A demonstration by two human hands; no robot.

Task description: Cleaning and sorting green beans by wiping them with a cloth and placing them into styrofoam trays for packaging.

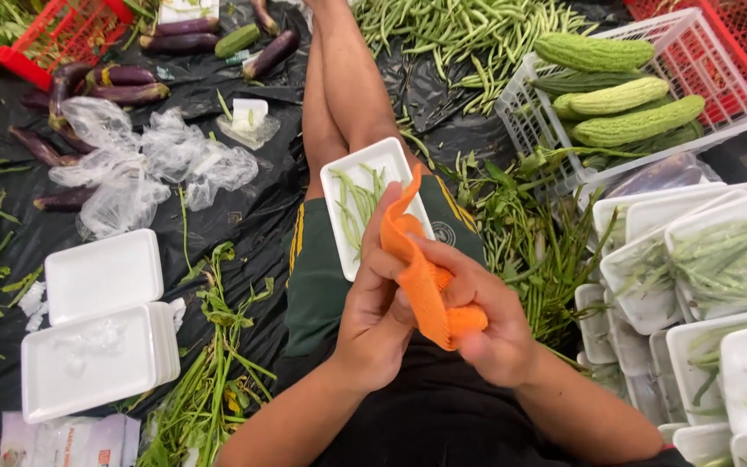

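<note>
A white foam tray [373,203] of green beans rests on the lap at 12 o'clock; empty trays [97,324] lie at 9, bitter gourds [624,99] at 2. Both hands, left [376,316] and right [486,324], pinch a crumpled orange cloth [421,281] mid-frame.

Vegetable packing floor, black sheet [244,216], foam trays [101,275], crates [702,65]

We see a tray [373,186] of beans on the lap, behind the cloth [423,281] between both hands. Empty trays [101,324] lie left; filled trays [702,259] lie right, with a basket [702,73] of gourds [624,108] behind them.
</note>
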